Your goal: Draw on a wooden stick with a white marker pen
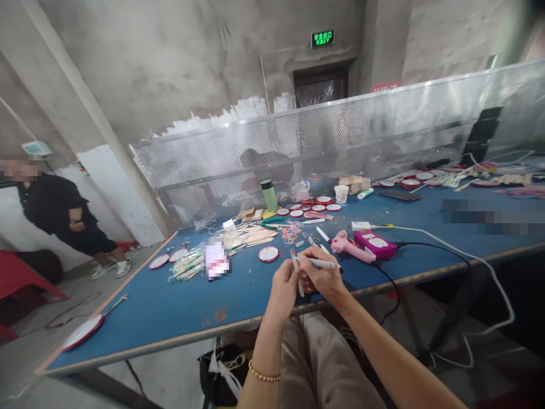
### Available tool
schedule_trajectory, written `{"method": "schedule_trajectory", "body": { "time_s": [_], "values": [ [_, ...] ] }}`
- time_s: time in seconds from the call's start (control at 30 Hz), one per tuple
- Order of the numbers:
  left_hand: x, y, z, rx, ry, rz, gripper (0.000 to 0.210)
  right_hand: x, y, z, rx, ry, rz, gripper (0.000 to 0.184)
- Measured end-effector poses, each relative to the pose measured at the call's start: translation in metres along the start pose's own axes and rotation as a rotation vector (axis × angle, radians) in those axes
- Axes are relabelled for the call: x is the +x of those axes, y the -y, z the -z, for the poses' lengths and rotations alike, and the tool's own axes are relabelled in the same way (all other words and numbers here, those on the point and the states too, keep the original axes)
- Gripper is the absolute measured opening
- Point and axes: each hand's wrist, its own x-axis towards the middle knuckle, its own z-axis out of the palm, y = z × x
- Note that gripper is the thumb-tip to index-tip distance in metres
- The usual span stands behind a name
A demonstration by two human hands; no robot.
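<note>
In the head view my left hand is closed around a flat wooden craft stick, held upright near the table's front edge. The stick's upper end looks reddish. Closed in a writing grip, my right hand holds a white marker pen, its tip end against the stick. Part of the fingers of both hands is hidden. Just beyond them lies a round white disc with a red rim. A pink glue gun rests to the right of my right hand, against a magenta box.
Loose craft sticks, coloured rubber bands and a bundle of green-tipped sticks lie on the blue table. Farther back stand a green bottle and a paper cup. A white cable crosses the right side. A person stands left.
</note>
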Motion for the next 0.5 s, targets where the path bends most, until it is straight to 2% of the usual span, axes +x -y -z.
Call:
{"method": "schedule_trajectory", "body": {
  "time_s": [0.5],
  "values": [
    [-0.0005,-0.0017,-0.0005,0.004,0.001,0.006,0.039,-0.0013,0.0058,0.0004,-0.025,-0.015,-0.006,0.024]
  ]
}}
